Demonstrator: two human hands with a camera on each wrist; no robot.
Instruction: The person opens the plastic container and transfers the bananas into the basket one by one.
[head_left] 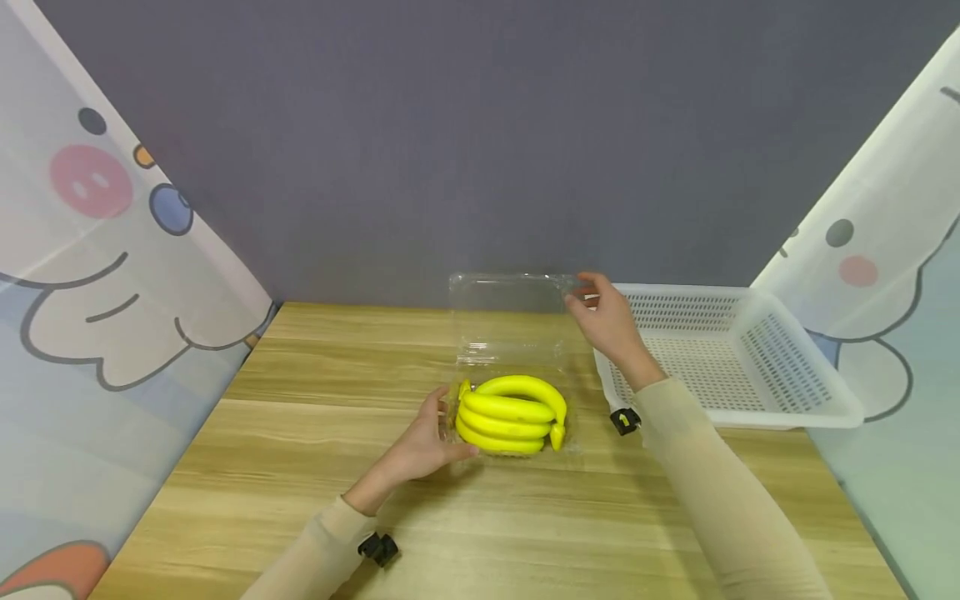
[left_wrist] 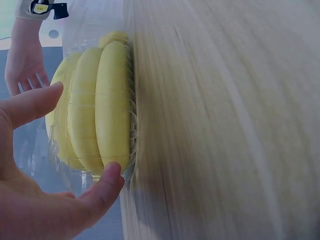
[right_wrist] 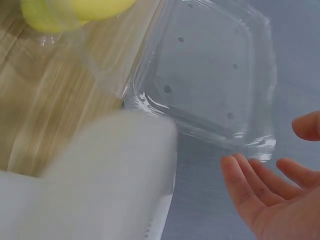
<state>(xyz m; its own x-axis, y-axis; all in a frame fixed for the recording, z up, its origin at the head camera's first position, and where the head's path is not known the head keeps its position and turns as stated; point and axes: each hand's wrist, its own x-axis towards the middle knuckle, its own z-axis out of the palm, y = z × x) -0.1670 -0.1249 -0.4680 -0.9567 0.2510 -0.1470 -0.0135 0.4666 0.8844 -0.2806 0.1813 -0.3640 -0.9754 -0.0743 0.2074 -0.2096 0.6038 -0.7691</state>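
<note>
A bunch of yellow bananas (head_left: 510, 417) lies in the base of a clear plastic clamshell box (head_left: 573, 450) on the table. Its hinged lid (head_left: 510, 321) stands raised behind the fruit, against the grey backdrop. My left hand (head_left: 423, 442) is at the box's left front corner. In the left wrist view, a fingertip (left_wrist: 112, 172) sits right at the end of the box, while the thumb (left_wrist: 47, 100) overlaps the bananas. By the lid's upper right corner is my right hand (head_left: 607, 321); its extended fingers (right_wrist: 240, 182) are right at that corner, thumb apart.
A white perforated plastic basket (head_left: 727, 417) stands at the back right of the wooden table (head_left: 300, 417), beside my right forearm. A grey backdrop (head_left: 487, 142) rises behind, and printed cartoon curtains (head_left: 67, 275) flank both sides.
</note>
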